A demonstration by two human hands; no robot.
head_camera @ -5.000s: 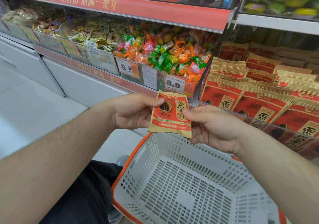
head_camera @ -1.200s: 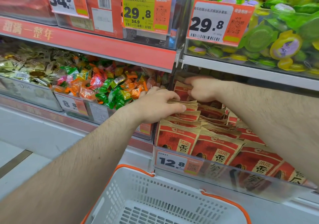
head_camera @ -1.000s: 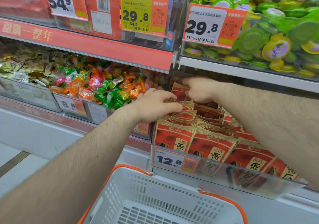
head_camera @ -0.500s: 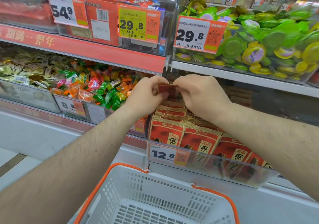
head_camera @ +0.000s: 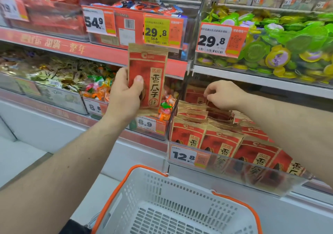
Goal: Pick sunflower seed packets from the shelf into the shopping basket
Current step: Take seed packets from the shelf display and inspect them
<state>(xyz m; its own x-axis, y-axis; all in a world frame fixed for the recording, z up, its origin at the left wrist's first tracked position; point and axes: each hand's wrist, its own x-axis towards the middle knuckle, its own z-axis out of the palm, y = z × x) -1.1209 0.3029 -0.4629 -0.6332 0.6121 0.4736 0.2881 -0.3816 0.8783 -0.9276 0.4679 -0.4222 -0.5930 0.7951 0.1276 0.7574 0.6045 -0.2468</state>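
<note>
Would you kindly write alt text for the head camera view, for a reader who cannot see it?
The left hand holds a red seed packet upright before the shelf, while the right hand reaches into the packets in the bin. A white basket with orange rim sits below, no packets visible inside.

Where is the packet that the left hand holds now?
In the head view, the packet is upright in the left hand, left of centre, before the red shelf edge, above the basket.

white perforated plastic basket (head_camera: 180, 206)
</note>
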